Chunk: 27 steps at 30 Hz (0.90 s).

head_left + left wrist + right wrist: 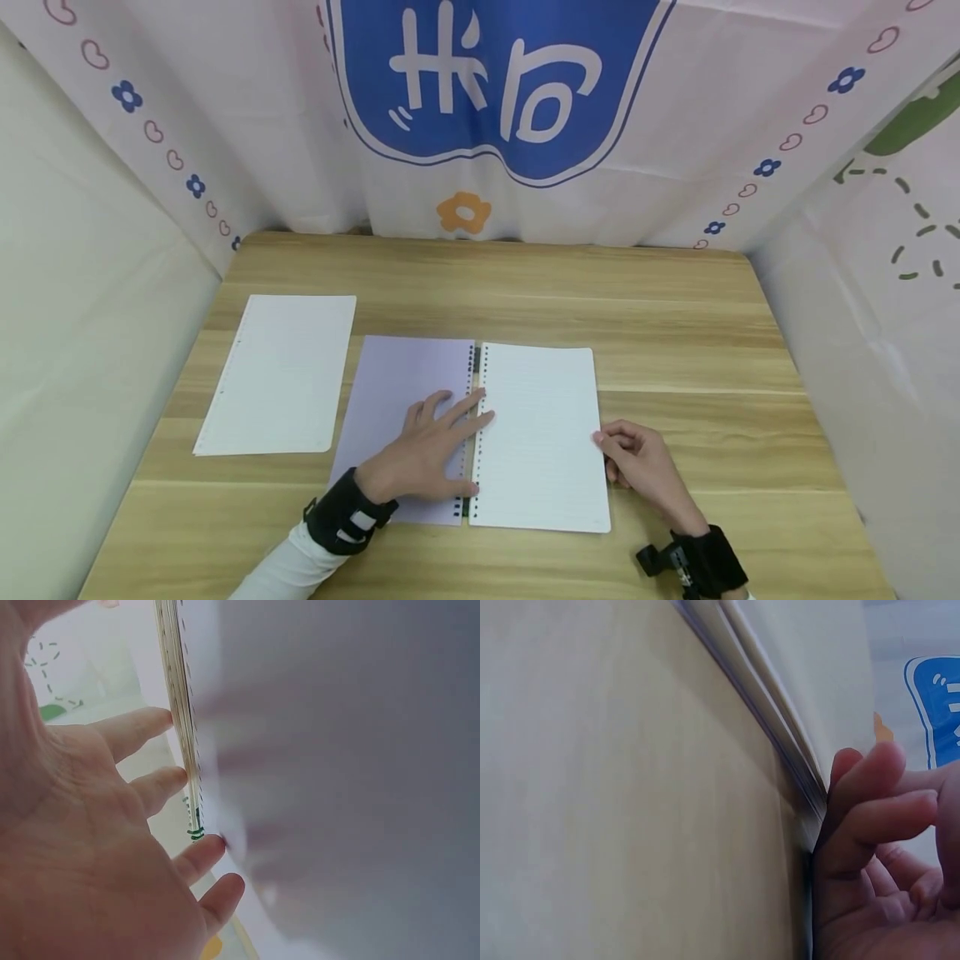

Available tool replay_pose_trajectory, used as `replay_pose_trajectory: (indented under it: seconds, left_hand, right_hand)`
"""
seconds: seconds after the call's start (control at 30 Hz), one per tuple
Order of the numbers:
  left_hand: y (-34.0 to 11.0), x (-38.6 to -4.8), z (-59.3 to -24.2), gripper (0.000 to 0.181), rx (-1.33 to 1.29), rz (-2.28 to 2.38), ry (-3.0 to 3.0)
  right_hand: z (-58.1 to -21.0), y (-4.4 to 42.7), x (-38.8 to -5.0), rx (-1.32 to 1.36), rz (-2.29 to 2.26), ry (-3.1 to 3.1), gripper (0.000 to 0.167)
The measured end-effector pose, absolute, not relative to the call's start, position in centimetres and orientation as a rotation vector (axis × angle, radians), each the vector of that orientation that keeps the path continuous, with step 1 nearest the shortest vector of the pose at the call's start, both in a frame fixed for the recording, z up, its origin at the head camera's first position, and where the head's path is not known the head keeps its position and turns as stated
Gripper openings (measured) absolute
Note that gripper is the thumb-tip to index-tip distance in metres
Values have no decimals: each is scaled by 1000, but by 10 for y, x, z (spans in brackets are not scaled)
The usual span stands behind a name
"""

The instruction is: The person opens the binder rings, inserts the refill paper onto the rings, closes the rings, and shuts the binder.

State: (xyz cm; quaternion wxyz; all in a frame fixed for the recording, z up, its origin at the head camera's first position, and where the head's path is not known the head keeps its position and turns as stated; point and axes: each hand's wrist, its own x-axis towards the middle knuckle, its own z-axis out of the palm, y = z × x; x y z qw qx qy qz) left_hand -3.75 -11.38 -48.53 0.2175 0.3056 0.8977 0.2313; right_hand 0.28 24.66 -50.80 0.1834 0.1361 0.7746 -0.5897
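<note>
An open loose-leaf notebook lies on the table, its pale purple cover (pixel 412 375) to the left and a stack of white lined pages (pixel 540 417) to the right. Dark binder rings (pixel 477 360) show at the top of the gap between them. My left hand (pixel 420 454) spreads over the cover, fingertips and thumb touching the holed edge of the pages. In the left wrist view the fingers of that hand (pixel 97 847) are extended against the stack edge. My right hand (pixel 637 462) pinches the right edge of the pages, thumb on top and fingers curled beneath.
A white sheet or thin stack of punched paper (pixel 285 375) lies on the wooden table (pixel 675 308) left of the notebook. A white printed curtain (pixel 300 150) hangs behind the table, with pale cloth at both sides.
</note>
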Motion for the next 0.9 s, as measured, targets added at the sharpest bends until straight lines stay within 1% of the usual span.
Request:
replay_pose_trajectory:
  seconds: [0.23,0.37,0.47,0.7,0.9]
  left_hand:
    - [-115,-37,-487,117,869,629,2467]
    - [-115,-36,-488,123,871,627,2456]
    - [-115,-35,-489,125,876,620,2460]
    - [-117,-33,-489,126,899,631,2460]
    - [-122,-39,-485,118,884,642,2450]
  right_hand:
    - [-505,251,1,427,-1645,2231,25]
    - [-503,251,0,457,-1637,2262,27]
    - [-502,248,-3,434,-1642,2281,25]
    - [-495,227,-21,246,-1644,2311,23]
    - [-485,199,-45,-7,-1603,2354,20]
